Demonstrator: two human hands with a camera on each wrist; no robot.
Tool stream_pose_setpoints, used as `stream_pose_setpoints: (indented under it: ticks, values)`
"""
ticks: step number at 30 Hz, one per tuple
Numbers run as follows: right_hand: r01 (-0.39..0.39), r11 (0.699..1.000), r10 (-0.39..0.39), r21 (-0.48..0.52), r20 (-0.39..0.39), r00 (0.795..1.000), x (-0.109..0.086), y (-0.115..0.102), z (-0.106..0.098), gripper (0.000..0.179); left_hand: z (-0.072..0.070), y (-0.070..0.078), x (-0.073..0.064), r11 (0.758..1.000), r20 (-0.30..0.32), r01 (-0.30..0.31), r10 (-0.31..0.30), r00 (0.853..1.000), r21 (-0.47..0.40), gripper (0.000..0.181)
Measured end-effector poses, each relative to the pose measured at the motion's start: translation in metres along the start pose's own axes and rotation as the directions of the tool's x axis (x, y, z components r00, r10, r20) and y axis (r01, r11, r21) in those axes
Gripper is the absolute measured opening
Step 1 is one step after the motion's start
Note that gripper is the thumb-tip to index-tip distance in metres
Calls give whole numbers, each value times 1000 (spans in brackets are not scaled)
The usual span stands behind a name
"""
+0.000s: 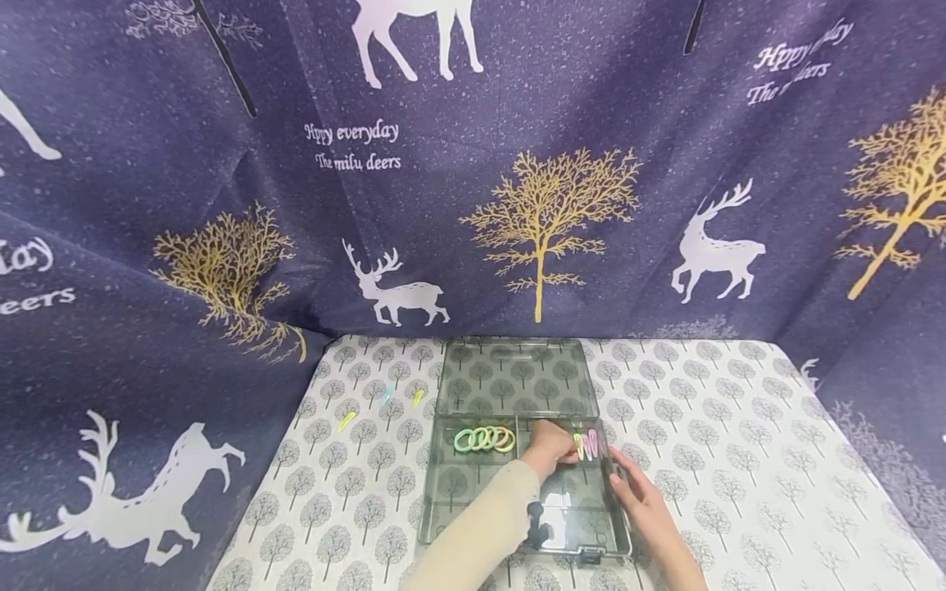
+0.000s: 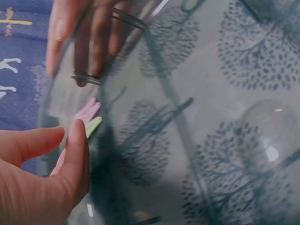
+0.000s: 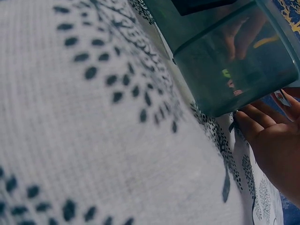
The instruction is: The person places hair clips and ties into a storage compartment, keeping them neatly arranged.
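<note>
Reaching into the box (image 1: 580,492), the left hand (image 1: 550,443) was narrowly parted beside clips (image 1: 592,444); the right hand (image 1: 641,494), fingers extended, touched the box's side.

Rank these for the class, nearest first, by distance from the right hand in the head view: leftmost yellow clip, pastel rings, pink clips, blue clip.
From the right hand:
1. Pink clips: inside the box, by its right wall.
2. Pastel rings: box's far left part.
3. Blue clip: on the cloth, left of the box.
4. Leftmost yellow clip: same cloth, farther left.
</note>
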State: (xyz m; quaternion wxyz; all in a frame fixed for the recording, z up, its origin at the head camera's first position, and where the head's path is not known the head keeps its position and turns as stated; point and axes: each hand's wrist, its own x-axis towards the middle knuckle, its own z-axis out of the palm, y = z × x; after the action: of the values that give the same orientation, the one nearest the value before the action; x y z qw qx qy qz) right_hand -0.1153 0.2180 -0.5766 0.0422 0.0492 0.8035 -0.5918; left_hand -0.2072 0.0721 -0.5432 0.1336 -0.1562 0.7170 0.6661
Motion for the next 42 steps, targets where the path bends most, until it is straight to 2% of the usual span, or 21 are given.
stream_pose_setpoints:
  ticks: [4, 9, 15, 20, 26, 31, 37, 42]
  values:
    - [-29, 999, 29, 17, 19, 999, 0, 0, -1, 54, -9, 10, -4, 1000, 92, -20, 18, 996, 23, 13]
    - [-41, 999, 40, 21, 28, 999, 1, 1, -2, 56, -23, 23, -8, 999, 184, -36, 33, 982, 13, 18]
    - [-19, 1000, 19, 1, 5, 1000, 1, 1, -2, 53, -43, 37, -8, 997, 226, -74, 72, 971, -2, 15]
    - [-30, 1000, 30, 2, 4, 1000, -1, -1, -3, 55, -66, 48, -4, 994, 221, -113, 111, 969, -3, 18]
    - [-39, 999, 39, -4, 12, 999, -2, -2, -2, 55, -104, 54, 5, 987, 150, -157, 154, 977, 12, 20]
    - [-29, 999, 29, -15, 0, 1000, 0, -2, -2, 54, -141, 53, 18, 974, 73, -225, 224, 972, 5, 23]
    - [-42, 999, 42, -24, 8, 999, 0, 0, -2, 56, -188, 43, 36, 967, -70, -251, 254, 965, 45, 21]
    - [-24, 1000, 24, -12, 2, 1000, -1, 2, -2, 54, -222, 27, 50, 971, -173, -239, 237, 956, 13, 26]
